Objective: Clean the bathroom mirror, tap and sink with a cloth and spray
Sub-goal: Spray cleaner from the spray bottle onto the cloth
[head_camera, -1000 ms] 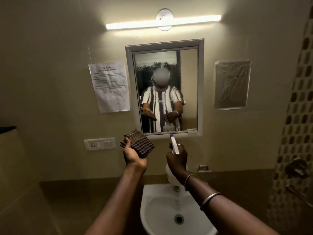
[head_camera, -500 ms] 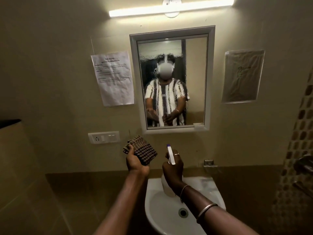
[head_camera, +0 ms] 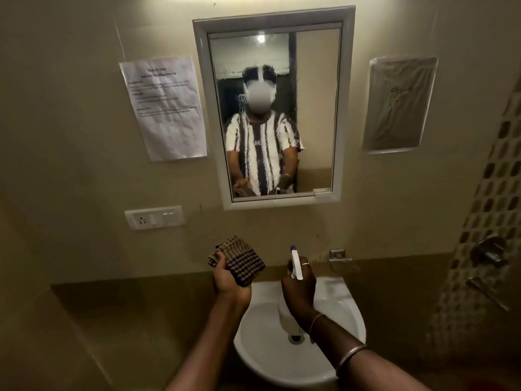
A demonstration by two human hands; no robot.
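Here we are over the white sink (head_camera: 282,371), both arms reaching out above it. The left hand (head_camera: 229,283) is up over the sink's back-left edge, fingers curled close together round a folded brown checked cloth (head_camera: 239,259), which fans up and away from the palm. The right hand (head_camera: 300,292) hovers over the middle of the basin, gripping the white spray bottle (head_camera: 296,262) at its neck. The fingers are wrapped tight together round it, a ring (head_camera: 305,263) showing on one, and I can't tell whether any finger sits on the trigger. The nozzle points up toward the wall behind the sink, and the bottle's body hangs down over the drain (head_camera: 295,338). The tap is hidden behind that hand and bottle. High on the wall above the sink hangs the mirror (head_camera: 310,108), its glass rippled with wet streaks across the reflection of a person in a striped shirt. Up and left of the sink there's a printed paper notice (head_camera: 166,108) with a white switch plate (head_camera: 154,217) below it. Up and right of the sink, a sheet in a plastic sleeve (head_camera: 400,104).
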